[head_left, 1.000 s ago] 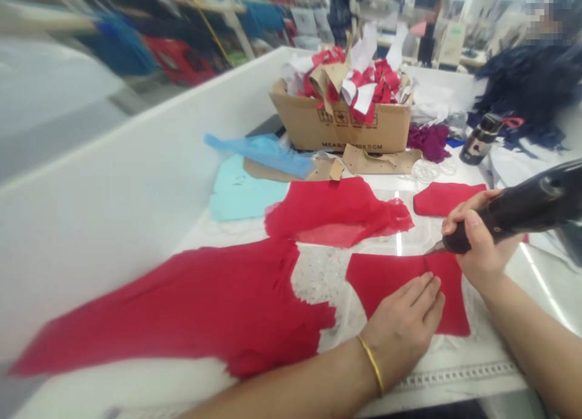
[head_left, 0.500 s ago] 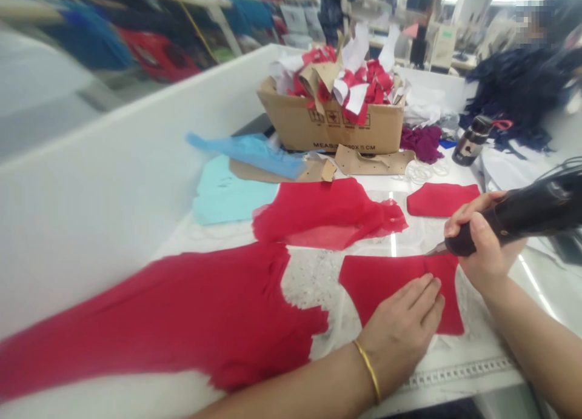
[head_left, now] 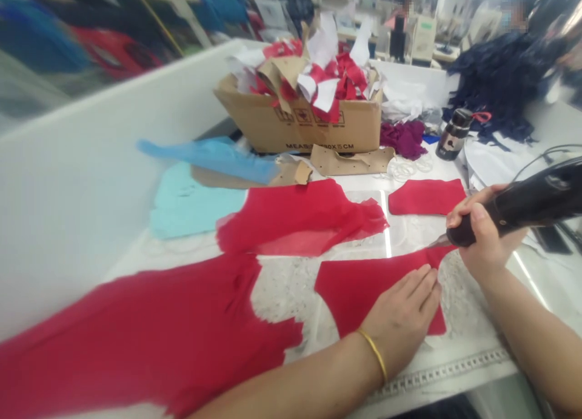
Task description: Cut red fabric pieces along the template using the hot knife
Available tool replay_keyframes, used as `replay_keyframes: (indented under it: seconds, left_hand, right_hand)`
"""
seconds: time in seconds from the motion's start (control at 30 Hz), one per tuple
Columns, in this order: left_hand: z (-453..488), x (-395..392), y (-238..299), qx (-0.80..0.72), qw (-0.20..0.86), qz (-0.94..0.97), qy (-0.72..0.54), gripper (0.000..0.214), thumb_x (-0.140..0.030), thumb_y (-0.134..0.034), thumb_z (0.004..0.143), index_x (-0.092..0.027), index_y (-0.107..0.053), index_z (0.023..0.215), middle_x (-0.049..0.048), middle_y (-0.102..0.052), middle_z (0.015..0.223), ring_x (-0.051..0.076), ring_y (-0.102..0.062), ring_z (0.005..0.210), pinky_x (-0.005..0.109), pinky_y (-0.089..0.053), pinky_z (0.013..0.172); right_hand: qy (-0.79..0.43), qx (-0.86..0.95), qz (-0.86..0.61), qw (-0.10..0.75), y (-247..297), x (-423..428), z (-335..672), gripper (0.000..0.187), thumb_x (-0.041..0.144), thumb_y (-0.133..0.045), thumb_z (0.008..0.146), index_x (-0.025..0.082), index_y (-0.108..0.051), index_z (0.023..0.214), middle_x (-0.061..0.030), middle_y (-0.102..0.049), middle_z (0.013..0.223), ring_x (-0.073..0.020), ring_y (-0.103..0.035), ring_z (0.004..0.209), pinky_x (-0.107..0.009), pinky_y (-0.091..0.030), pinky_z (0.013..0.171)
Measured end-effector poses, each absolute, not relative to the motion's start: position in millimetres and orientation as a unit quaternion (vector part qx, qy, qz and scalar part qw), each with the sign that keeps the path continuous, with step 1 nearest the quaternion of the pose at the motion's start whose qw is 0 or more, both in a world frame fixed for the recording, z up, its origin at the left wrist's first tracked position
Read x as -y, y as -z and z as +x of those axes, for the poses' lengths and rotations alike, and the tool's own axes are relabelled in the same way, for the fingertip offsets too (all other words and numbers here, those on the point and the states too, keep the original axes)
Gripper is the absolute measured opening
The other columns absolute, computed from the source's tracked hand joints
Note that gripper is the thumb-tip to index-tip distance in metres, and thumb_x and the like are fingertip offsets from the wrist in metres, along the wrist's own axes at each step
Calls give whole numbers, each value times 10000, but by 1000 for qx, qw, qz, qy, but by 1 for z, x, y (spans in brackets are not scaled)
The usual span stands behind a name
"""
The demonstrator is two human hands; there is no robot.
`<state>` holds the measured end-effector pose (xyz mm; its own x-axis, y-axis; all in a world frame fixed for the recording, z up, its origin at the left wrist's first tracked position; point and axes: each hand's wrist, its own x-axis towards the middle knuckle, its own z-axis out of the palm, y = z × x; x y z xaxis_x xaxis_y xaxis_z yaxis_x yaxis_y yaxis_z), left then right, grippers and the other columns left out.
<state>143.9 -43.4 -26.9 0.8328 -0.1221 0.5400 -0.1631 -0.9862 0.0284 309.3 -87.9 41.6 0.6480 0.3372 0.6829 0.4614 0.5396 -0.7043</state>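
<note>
My left hand (head_left: pixel 404 310) lies flat with fingers stretched out on a shaped red fabric piece (head_left: pixel 364 285), pressing it to the table. In my right hand (head_left: pixel 486 240) is a black corded tool (head_left: pixel 541 201), gripped near its front end. Its thin pointed metal tip (head_left: pixel 439 242) meets the upper right edge of the red piece, just beyond my left fingertips. A narrow strip of red reaches up beside the tip; I cannot tell whether it is cut or pulled. A ruler tape (head_left: pixel 436 373) runs along the table's front edge.
More red fabric lies left (head_left: pixel 136 322), mid-table (head_left: pixel 291 216) and at upper right (head_left: pixel 427 196). Behind stand a scrap-filled carton (head_left: pixel 313 134) and a black bottle (head_left: pixel 454 134). A white side wall (head_left: pixel 113 122) bounds the left. A dark fabric heap (head_left: pixel 495 85) sits at back right.
The view has turned slightly right, so the table things sit further left. The red piece's upper right corner now narrows toward the tool tip. My left hand stays pressed on the piece.
</note>
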Motion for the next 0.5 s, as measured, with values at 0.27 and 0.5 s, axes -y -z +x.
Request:
replay_keyframes:
  seconds: [0.27, 0.5]
  left_hand:
    - [141, 44, 25, 75, 31, 957, -277, 372, -54, -387, 983, -24, -642, 1252, 180, -689, 1307, 255, -633, 1279, 356, -530, 1094]
    - [143, 45, 23, 74, 37, 954, -289, 358, -51, -400, 978, -20, -659, 1223, 172, -706, 1276, 264, -658, 1243, 351, -541, 1079]
  right_hand:
    - [19, 441, -490, 752, -40, 89, 307, 281, 261, -648, 918, 268, -482, 1144, 79, -619, 699, -129, -615, 539, -304, -543, 544]
    - [19, 435, -496, 751, -38, 87, 307, 244, 265, -660, 918, 265, -519, 1117, 77, -618, 701, -129, -616, 540, -306, -548, 562]
